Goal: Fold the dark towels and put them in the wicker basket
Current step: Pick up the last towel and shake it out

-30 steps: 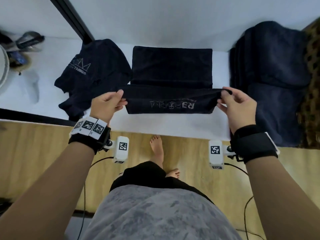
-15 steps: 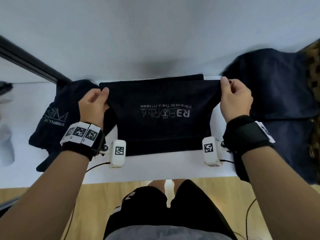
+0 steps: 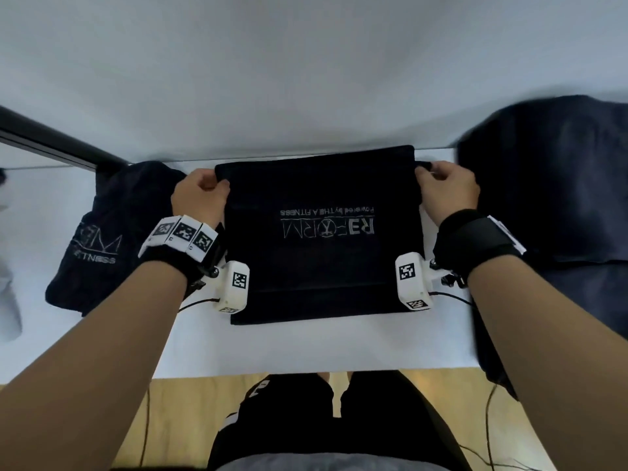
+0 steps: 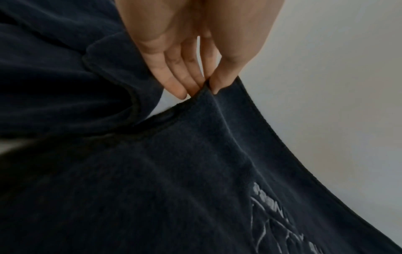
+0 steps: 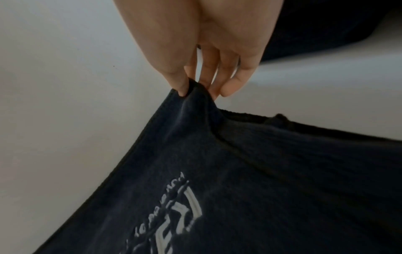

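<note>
A dark towel (image 3: 319, 260) with a white logo lies folded over on the white table (image 3: 306, 348), its far edge near the wall. My left hand (image 3: 204, 192) pinches the towel's far left corner (image 4: 206, 89) between thumb and fingers. My right hand (image 3: 445, 185) pinches the far right corner (image 5: 195, 89) the same way. A second dark towel (image 3: 112, 232) with a logo lies crumpled to the left. The wicker basket is not visible.
A pile of dark towels (image 3: 550, 212) sits at the right end of the table, hanging over its front edge. A pale wall (image 3: 306, 79) rises right behind the table. A black bar (image 3: 51, 137) runs at the upper left. Wooden floor (image 3: 187, 419) lies below.
Both hands carried the towel's near edge up and away to the far edge, folding it over itself with the logo now on top. The view tilted toward the wall.
</note>
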